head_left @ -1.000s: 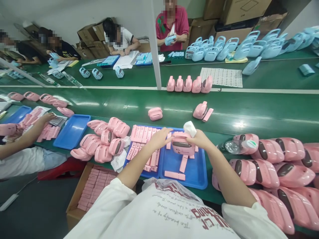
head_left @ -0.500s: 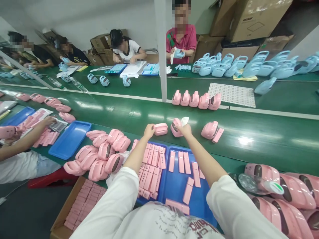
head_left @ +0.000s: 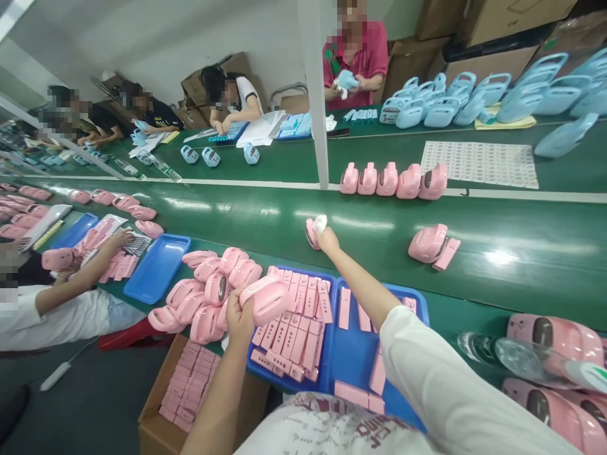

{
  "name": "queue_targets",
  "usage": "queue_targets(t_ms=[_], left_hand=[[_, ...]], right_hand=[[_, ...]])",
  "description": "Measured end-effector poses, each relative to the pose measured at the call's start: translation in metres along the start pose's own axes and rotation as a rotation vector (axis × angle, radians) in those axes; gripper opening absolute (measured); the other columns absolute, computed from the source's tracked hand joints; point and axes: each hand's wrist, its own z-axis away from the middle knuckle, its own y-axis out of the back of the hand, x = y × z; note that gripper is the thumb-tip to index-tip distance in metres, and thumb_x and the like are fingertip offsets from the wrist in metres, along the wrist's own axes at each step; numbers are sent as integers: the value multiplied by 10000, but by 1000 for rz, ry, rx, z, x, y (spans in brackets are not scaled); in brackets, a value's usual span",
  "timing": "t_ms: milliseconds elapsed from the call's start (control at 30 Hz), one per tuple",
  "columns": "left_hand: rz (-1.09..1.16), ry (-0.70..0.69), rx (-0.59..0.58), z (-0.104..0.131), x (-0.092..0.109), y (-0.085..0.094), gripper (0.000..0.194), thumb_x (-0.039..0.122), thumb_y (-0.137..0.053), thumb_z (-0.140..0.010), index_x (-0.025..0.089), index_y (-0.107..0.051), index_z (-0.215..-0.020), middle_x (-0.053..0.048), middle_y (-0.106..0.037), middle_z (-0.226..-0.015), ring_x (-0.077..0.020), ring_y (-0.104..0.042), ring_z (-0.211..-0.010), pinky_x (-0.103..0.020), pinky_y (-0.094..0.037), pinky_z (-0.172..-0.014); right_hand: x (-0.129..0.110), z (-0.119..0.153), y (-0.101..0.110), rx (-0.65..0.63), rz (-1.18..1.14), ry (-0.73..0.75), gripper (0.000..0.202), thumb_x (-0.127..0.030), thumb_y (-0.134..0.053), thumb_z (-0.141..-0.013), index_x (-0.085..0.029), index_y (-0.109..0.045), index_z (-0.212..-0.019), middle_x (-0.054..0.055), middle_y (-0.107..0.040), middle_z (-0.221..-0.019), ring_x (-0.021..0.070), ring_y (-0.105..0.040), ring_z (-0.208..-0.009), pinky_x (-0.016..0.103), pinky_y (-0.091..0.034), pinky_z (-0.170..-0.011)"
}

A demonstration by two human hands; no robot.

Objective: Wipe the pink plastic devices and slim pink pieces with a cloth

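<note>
My left hand (head_left: 239, 321) is closed around a glossy pink plastic housing (head_left: 268, 299) with a slotted handle, above a blue tray (head_left: 329, 374) of pink strip-shaped parts (head_left: 300, 338). My right hand (head_left: 329, 242) reaches onto the green belt, closed on a crumpled white cloth (head_left: 320, 223). Directly beside its fingers, touching them, stands another pink housing with a dark window (head_left: 310, 235); whether the fingers also grip it is partly hidden. To my left, several pink housings (head_left: 217, 288) lie piled by the tray.
A second blue tray (head_left: 348, 354) holds a few pink strips. Farther right on the belt (head_left: 265, 218) sits a pink housing with a strip (head_left: 429, 243). A plastic bottle (head_left: 521, 360) lies over housings at right. A carton (head_left: 154, 404) of pink parts stands below. Co-workers sit opposite and left.
My left hand has drawn its pink housing back from the belt towards me, over the tray. The right hand and its housing appear farther left as the view has turned right.
</note>
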Motion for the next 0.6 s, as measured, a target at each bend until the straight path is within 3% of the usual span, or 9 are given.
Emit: queue_targets(t_ms=[133, 233, 300, 400, 500, 600], left_hand=[[17, 6, -92, 28, 0, 23, 201, 297, -595, -736, 183, -610, -901, -42, -656, -945, -197, -604, -945, -343, -463, -905], [-7, 46, -109, 40, 2, 29, 188, 308, -599, -722, 184, -615, -863, -38, -661, -900, -199, -610, -912, -347, -466, -889], [-5, 79, -109, 46, 5, 28, 188, 321, -608, -697, 183, -610, -826, -33, -657, -854, -200, -613, -875, -342, -475, -860], [43, 131, -97, 52, 11, 24, 194, 330, -619, -679, 181, -598, -802, -26, -647, -816, -188, -607, -828, -322, -483, -818], [94, 173, -68, 58, 17, 22, 193, 336, -633, -674, 180, -587, -780, -14, -634, -776, -168, -591, -780, -297, -480, -783], [146, 188, -35, 64, 21, 24, 222, 363, -661, -658, 181, -585, -758, -9, -625, -745, -161, -584, -745, -287, -479, -750]], right_hand=[[24, 28, 23, 9, 37, -65, 410, -424, -394, -947, -130, -507, -1211, 114, -578, -1153, 190, -578, -1018, 384, -476, -874], [52, 83, 26, -71, 94, -117, 355, -316, -355, -959, -92, -533, -1169, 168, -605, -1113, 217, -592, -1028, 360, -449, -880], [67, 126, 15, -153, 133, -147, 287, -227, -393, -928, -87, -568, -1107, 194, -621, -1078, 245, -604, -1023, 350, -439, -868], [76, 178, -13, -240, 159, -182, 369, -215, -480, -874, -90, -492, -1222, 196, -630, -1045, 264, -626, -978, 360, -453, -827], [73, 201, -37, -239, 154, -209, 582, -230, -500, -851, -67, -308, -1376, 246, -566, -1143, 286, -623, -983, 388, -459, -812], [71, 203, -47, -197, 101, -229, 723, -174, -502, -821, -85, -156, -1449, 249, -533, -1183, 292, -614, -996, 407, -456, -819]])
